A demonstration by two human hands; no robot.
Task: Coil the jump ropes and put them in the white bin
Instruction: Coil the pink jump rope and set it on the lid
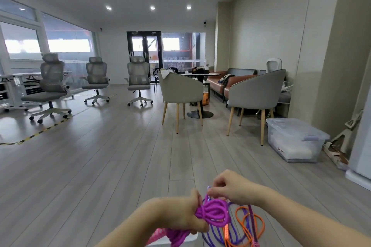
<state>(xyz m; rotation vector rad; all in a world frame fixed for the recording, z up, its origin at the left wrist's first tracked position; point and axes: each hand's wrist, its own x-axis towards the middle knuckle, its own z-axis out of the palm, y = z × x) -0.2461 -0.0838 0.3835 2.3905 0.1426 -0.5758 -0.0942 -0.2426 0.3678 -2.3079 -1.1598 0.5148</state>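
A magenta jump rope [213, 213] is bundled into a coil at the bottom centre. My left hand [180, 214] grips the coil from the left. My right hand [230, 187] pinches a strand and a patterned handle end just above the coil. More magenta rope hangs below my left hand. On the floor beneath lie a purple rope [220, 236] and an orange rope [251, 224], loose and overlapping. A white bin's rim [186, 239] shows at the bottom edge under my left hand, with something pink beside it.
A clear lidded storage box [295, 139] sits on the floor at the right by the wall. Two grey armchairs [181, 91] and a round table stand ahead. Three office chairs [52, 86] line the left. Wooden floor [110, 156] stretches ahead of me.
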